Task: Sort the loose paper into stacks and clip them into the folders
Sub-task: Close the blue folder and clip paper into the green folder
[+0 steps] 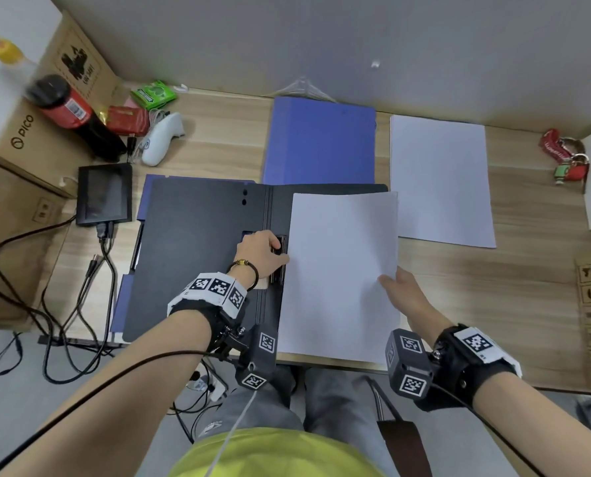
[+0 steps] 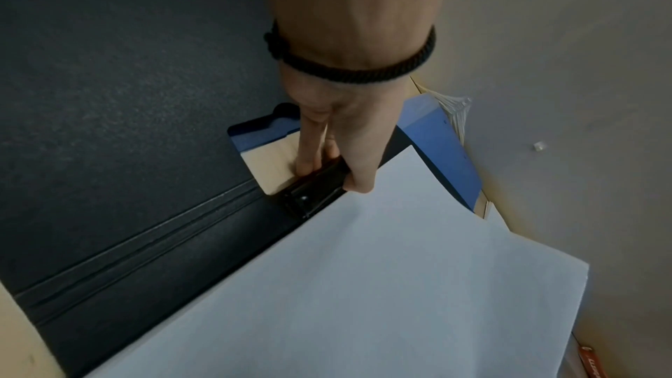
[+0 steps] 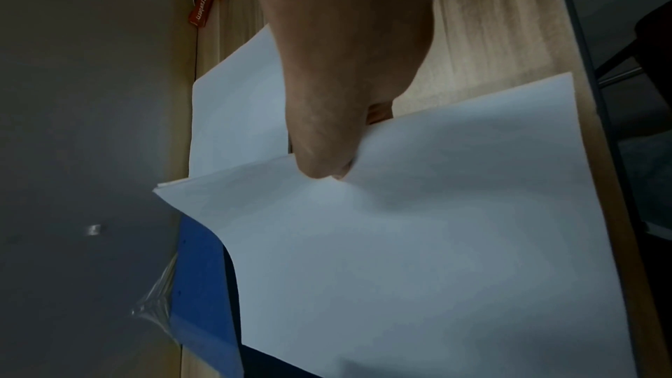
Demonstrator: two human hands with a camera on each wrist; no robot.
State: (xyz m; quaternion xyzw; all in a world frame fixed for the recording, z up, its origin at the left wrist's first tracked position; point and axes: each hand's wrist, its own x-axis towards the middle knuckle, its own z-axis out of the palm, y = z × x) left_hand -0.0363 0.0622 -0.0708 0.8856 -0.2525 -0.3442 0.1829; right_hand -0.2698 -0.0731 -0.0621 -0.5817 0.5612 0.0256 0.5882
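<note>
An open folder (image 1: 197, 256) with a black inside lies on the desk in front of me. My left hand (image 1: 263, 251) grips the black metal clip (image 1: 279, 259) at its spine; in the left wrist view the fingers (image 2: 309, 154) and thumb pinch the clip lever (image 2: 316, 183). My right hand (image 1: 402, 290) pinches the right edge of a white paper stack (image 1: 342, 270) lying on the folder's right half, its left edge next to the clip. In the right wrist view the thumb (image 3: 320, 160) presses on the sheets (image 3: 436, 240). A second paper stack (image 1: 440, 180) lies further right. A closed blue folder (image 1: 321, 142) lies behind.
A small black screen (image 1: 104, 194) with cables, a white controller (image 1: 161, 139), a dark bottle (image 1: 70, 111) and snack packets crowd the left back. Cardboard boxes (image 1: 18, 139) stand at the left. Red keys with padlocks (image 1: 566, 156) lie at the right back beside a white box.
</note>
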